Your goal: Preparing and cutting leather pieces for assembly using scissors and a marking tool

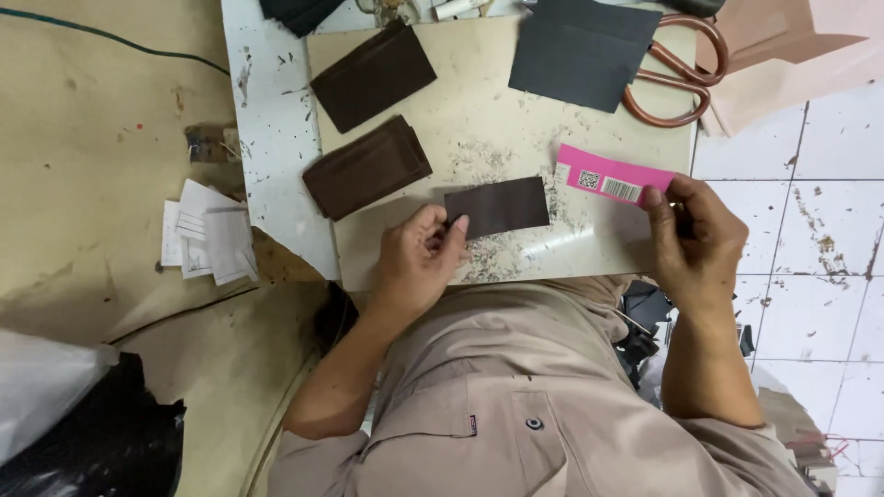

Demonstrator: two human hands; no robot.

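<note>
Left hand (419, 258): pinches the left end of a small dark brown piece (497, 206) that lies flat on the board.
Right hand (695, 239): holds the right end of a pink tag (612, 177) with the thumb on top.
Board (516, 138): pale, full of little dark bits and crumbs.
Brown stacks: two, one (373, 75) near the top, one (366, 167) just below it.
Grey sheet (582, 51): lies at the top of the board, partly over the copper scissors (681, 78).
White paper slips (207, 232): lie on the tan table to the left.
</note>
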